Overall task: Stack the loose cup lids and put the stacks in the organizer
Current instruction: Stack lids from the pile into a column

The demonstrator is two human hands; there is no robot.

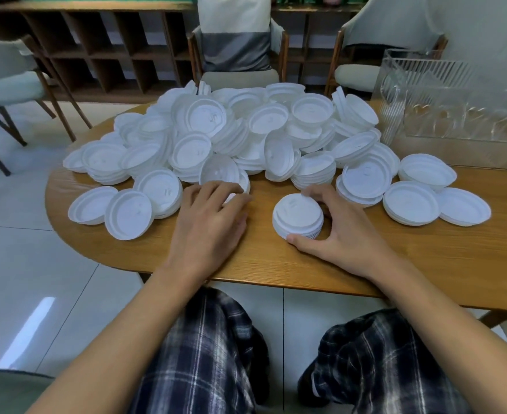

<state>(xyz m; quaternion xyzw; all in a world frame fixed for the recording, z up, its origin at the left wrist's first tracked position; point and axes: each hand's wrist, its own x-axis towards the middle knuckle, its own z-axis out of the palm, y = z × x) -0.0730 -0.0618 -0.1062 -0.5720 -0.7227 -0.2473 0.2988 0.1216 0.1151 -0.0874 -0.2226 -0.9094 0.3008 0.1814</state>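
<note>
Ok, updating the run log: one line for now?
left hand grips loose lid | right hand holds lid stack | organizer stands far right

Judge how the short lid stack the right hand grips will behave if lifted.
Probably very light: the stack of lids is thin white plastic, only a few high. Its layers sit slightly offset, so it may shear apart unless the right hand squeezes opposite sides. Flat and wide, it seems unlikely to tip.
</note>
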